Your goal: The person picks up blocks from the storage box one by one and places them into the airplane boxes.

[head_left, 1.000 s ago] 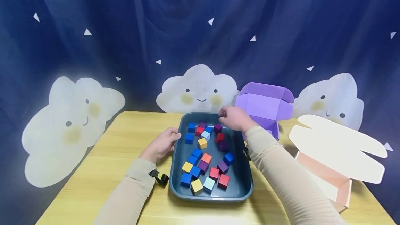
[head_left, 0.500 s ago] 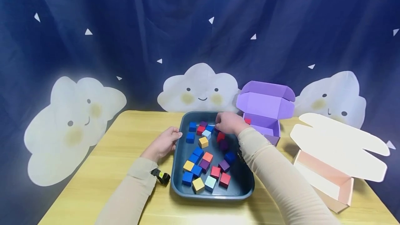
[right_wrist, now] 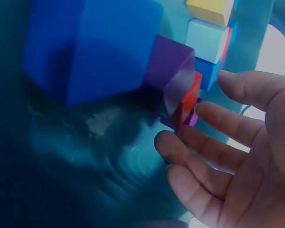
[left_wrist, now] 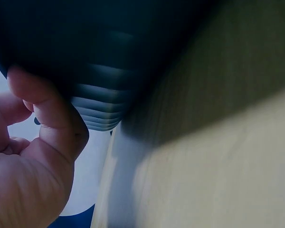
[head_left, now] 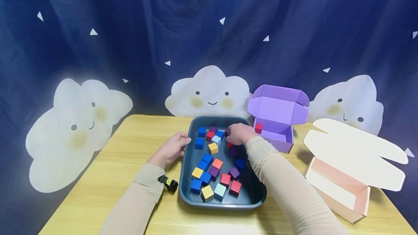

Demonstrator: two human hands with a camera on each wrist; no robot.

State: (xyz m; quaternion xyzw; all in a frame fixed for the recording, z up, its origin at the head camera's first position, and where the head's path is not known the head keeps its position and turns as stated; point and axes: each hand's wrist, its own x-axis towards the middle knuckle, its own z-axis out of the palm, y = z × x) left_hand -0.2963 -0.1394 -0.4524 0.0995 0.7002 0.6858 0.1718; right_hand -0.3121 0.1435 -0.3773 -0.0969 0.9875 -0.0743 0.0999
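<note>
A dark blue-green tray [head_left: 251, 193] on the table holds several blue, red, purple, yellow, orange and pale blue cubes. At its left rim, my left hand [head_left: 171, 149] grips the edge with thumb and fingers; the left wrist view has the curled fingers against the tray's ribbed outer wall [left_wrist: 102, 90]. Inside the tray's far right part reaches my right hand [head_left: 241, 134], fingers apart and nothing between them. A red cube [right_wrist: 192, 90] lies just beyond those fingertips, beside a purple cube [right_wrist: 168, 61]. A blue cube [right_wrist: 114, 47] is nearest the right wrist camera.
An open purple box [head_left: 277, 144] with a red cube [head_left: 258, 128] inside stands behind the tray to the right. Nearer at right is an open peach box [head_left: 346, 209] with its white lid [head_left: 356, 159] raised. A cloud-patterned curtain [head_left: 209, 28] hangs behind the wooden table [head_left: 130, 148].
My right hand has come from above the tray's far right rim down among the cubes and slightly nearer. The red cube in the purple box has come into view. My left hand stays put.
</note>
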